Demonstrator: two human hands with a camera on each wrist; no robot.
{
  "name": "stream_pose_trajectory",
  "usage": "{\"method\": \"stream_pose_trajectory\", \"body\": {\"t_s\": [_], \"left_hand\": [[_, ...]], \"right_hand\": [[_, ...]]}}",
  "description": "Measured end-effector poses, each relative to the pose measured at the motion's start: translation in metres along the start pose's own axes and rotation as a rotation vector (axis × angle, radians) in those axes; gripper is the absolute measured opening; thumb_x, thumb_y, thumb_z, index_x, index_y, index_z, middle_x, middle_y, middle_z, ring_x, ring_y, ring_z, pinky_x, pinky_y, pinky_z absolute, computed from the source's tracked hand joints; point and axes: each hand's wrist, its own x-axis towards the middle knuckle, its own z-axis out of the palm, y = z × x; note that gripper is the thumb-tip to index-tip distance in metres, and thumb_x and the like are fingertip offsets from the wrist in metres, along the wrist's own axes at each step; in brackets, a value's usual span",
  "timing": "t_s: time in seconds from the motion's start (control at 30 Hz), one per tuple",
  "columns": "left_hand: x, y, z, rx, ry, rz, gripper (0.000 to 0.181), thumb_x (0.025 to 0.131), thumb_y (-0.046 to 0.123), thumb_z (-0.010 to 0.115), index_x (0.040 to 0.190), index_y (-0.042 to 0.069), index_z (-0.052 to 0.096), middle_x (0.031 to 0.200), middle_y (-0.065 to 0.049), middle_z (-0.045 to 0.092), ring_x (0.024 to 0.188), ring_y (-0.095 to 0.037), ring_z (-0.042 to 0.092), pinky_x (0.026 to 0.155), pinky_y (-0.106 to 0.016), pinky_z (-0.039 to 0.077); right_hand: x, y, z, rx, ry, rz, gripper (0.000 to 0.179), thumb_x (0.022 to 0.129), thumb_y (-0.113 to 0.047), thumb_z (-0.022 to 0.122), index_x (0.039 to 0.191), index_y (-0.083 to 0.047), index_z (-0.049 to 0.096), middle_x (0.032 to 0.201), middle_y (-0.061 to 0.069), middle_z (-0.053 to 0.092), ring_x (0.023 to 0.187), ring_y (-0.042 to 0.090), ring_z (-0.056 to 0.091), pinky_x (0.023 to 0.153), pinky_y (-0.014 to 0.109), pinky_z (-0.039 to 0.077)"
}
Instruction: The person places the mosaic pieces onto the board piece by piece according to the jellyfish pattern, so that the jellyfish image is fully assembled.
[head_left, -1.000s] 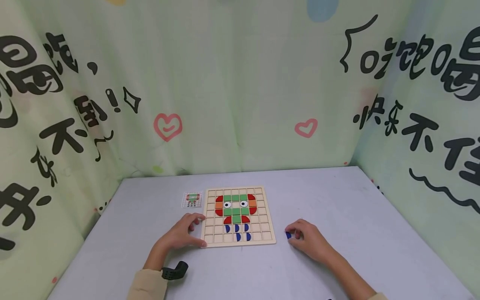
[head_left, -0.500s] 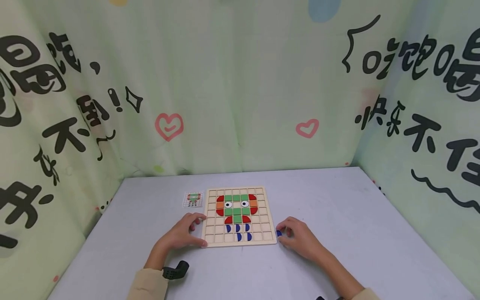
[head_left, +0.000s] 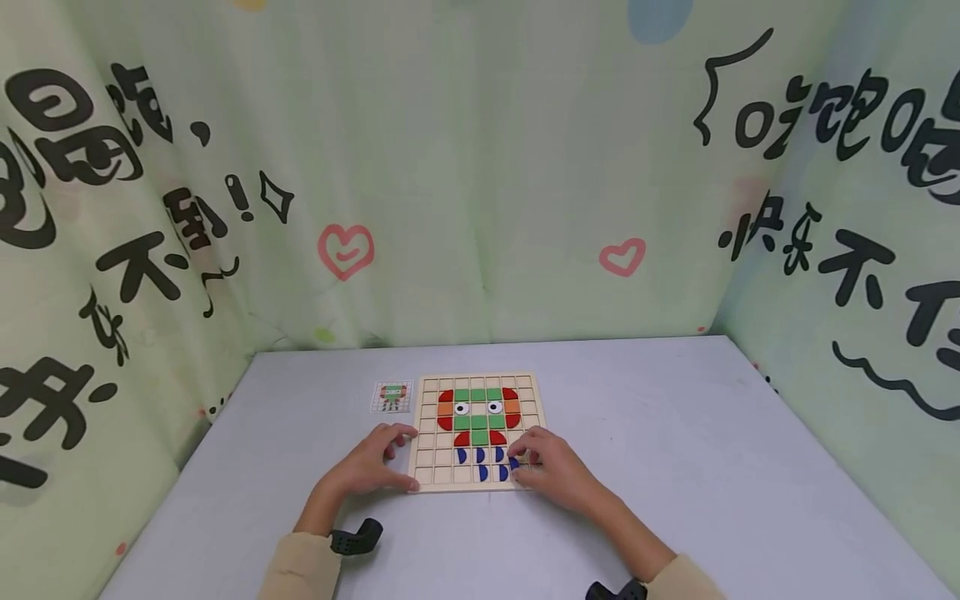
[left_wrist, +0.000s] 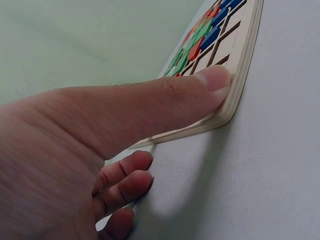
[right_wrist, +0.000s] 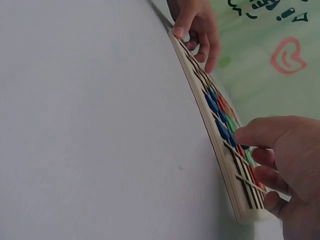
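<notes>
A wooden grid board (head_left: 426,458) lies on the table, bearing green, red, orange and eye-marked tiles laid as a face, with several blue half-round tiles (head_left: 482,472) below. My left hand (head_left: 373,461) rests at the board's left edge. In the left wrist view its thumb (left_wrist: 150,102) presses the board's corner while the other fingers bend loosely beside it. Over the lower right squares, my right hand (head_left: 558,473) pinches another blue half-round tile (head_left: 514,463) between thumb and fingers. In the right wrist view that hand (right_wrist: 295,155) partly hides the tile.
A small pattern card (head_left: 392,397) with a similar figure lies left of the board. The white table (head_left: 645,400) is enclosed by a pale green printed curtain (head_left: 480,208). Black straps (head_left: 357,538) sit on both wrists.
My right hand has moved left from the bare table to over the board, carrying the blue half-round tile. The left hand has stayed at the board's edge. The head view has shifted slightly.
</notes>
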Motion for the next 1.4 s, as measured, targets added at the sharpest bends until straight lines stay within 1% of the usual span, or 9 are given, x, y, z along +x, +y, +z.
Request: {"method": "stream_pose_trajectory", "body": {"t_s": [0.17,0.3,0.4,0.47,0.63,0.83,1.07,1.23,1.4], "left_hand": [[0.001,0.0,0.0,-0.001,-0.004,0.003,0.074,0.063,0.03,0.091,0.128,0.021,0.056,0.107,0.0,0.05,0.094,-0.016,0.044,0.073,-0.029,0.041],[0.001,-0.001,-0.001,0.001,-0.005,0.02,0.074,0.063,0.029,0.091,0.128,0.019,0.055,0.107,0.0,0.05,0.093,-0.016,0.044,0.073,-0.028,0.04],[0.0,-0.001,-0.002,0.009,-0.01,0.034,0.074,0.065,0.028,0.09,0.129,0.018,0.055,0.108,-0.001,0.05,0.093,-0.016,0.043,0.073,-0.027,0.039],[0.0,-0.001,-0.003,0.007,-0.011,0.037,0.074,0.065,0.027,0.09,0.129,0.018,0.055,0.108,-0.001,0.05,0.092,-0.016,0.043,0.073,-0.028,0.038],[-0.001,0.001,-0.002,-0.003,-0.014,0.019,0.074,0.064,0.027,0.09,0.128,0.019,0.055,0.108,0.0,0.05,0.093,-0.016,0.043,0.074,-0.029,0.039],[-0.001,0.001,-0.001,-0.003,-0.009,0.002,0.073,0.064,0.027,0.09,0.128,0.021,0.055,0.107,0.001,0.05,0.094,-0.016,0.044,0.074,-0.028,0.041],[-0.001,0.001,-0.001,0.001,-0.012,0.013,0.074,0.064,0.028,0.09,0.128,0.021,0.055,0.108,0.0,0.05,0.094,-0.016,0.044,0.074,-0.029,0.041],[-0.001,0.001,-0.001,0.004,-0.006,0.003,0.074,0.063,0.028,0.091,0.128,0.021,0.055,0.108,0.001,0.05,0.094,-0.016,0.044,0.073,-0.029,0.04],[-0.002,0.003,-0.002,0.004,-0.003,0.008,0.074,0.063,0.028,0.091,0.128,0.021,0.055,0.108,0.001,0.05,0.094,-0.016,0.044,0.073,-0.028,0.04]], "right_hand": [[0.007,-0.013,0.013,-0.019,-0.012,-0.061,0.015,0.082,-0.017,0.074,0.097,-0.018,0.07,0.096,-0.004,0.058,0.083,0.01,0.05,0.066,0.018,0.047],[0.011,-0.023,0.024,-0.064,-0.011,-0.099,0.016,0.082,-0.022,0.076,0.097,-0.019,0.071,0.099,-0.005,0.057,0.094,0.011,0.05,0.076,0.023,0.053],[0.012,-0.028,0.03,-0.079,-0.015,-0.11,0.016,0.082,-0.023,0.076,0.096,-0.02,0.072,0.101,-0.006,0.057,0.1,0.012,0.05,0.083,0.028,0.054],[0.014,-0.03,0.034,-0.09,-0.018,-0.117,0.015,0.081,-0.023,0.076,0.096,-0.019,0.072,0.101,-0.006,0.057,0.099,0.012,0.05,0.083,0.029,0.053],[0.016,-0.032,0.041,-0.114,-0.013,-0.145,0.014,0.081,-0.022,0.077,0.094,-0.018,0.073,0.099,-0.005,0.058,0.095,0.011,0.051,0.079,0.027,0.052],[0.019,-0.036,0.045,-0.086,-0.018,-0.165,0.015,0.081,-0.021,0.077,0.096,-0.016,0.074,0.097,-0.006,0.06,0.093,0.01,0.05,0.08,0.026,0.051],[0.02,-0.038,0.044,-0.082,-0.051,-0.128,0.018,0.082,-0.025,0.077,0.098,-0.018,0.075,0.095,-0.008,0.062,0.091,0.009,0.048,0.079,0.025,0.05],[0.021,-0.037,0.044,-0.084,-0.056,-0.127,0.018,0.082,-0.027,0.077,0.098,-0.02,0.075,0.096,-0.008,0.063,0.091,0.009,0.048,0.078,0.024,0.05],[0.021,-0.036,0.045,-0.079,-0.052,-0.127,0.018,0.082,-0.027,0.077,0.099,-0.02,0.075,0.098,-0.008,0.064,0.092,0.009,0.049,0.079,0.024,0.05]]}}
